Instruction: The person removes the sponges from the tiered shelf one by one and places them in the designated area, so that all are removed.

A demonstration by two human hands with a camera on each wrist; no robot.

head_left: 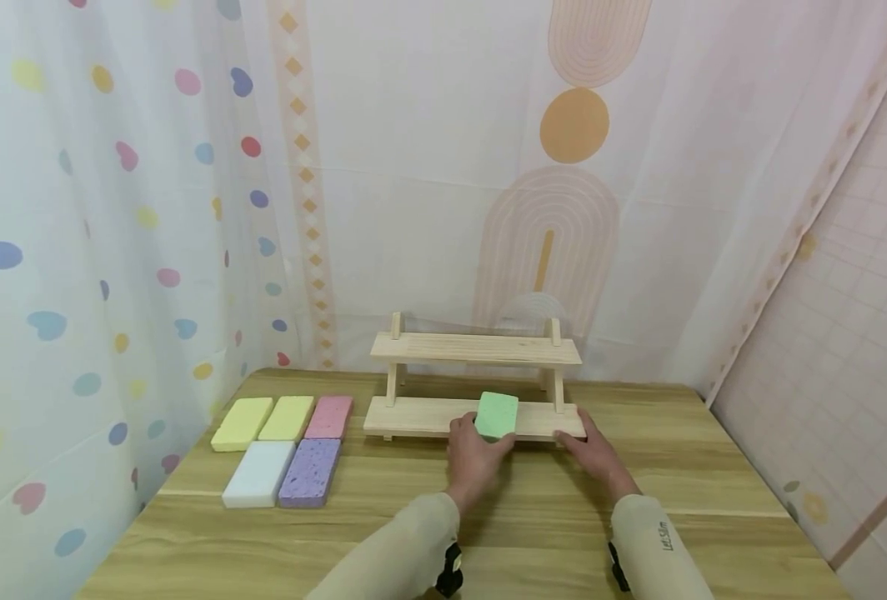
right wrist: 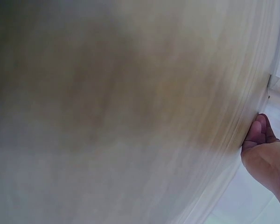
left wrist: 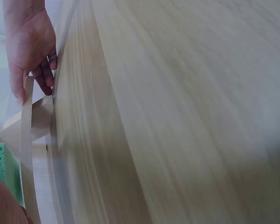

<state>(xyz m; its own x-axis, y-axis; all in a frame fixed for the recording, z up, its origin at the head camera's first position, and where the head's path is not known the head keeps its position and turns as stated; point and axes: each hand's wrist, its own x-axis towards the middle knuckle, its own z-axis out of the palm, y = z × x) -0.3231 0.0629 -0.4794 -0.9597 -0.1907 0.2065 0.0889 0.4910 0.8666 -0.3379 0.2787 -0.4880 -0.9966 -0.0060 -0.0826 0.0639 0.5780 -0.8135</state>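
Note:
A two-tier wooden shelf rack [head_left: 413, 415] stands toward the back of the table. On its lower board, right of the middle, is a green sponge [head_left: 498, 412], gripped by my left hand [head_left: 473, 458] with the fingers at its left side and the thumb near its front. My right hand [head_left: 597, 454] holds the right end of that lower board, thumb at the front edge and fingers around the corner. In the left wrist view the right hand [left wrist: 30, 51] shows beside the board's end, and part of the green sponge [left wrist: 7, 168] shows lower left.
To the left lie two yellow sponges [head_left: 243, 423] [head_left: 287, 417], a pink sponge [head_left: 328, 416], a white sponge [head_left: 259, 473] and a purple sponge [head_left: 310, 472]. The upper board [head_left: 473, 348] overhangs behind the green sponge. Curtains [head_left: 413, 208] hang behind the wooden table [head_left: 548, 533].

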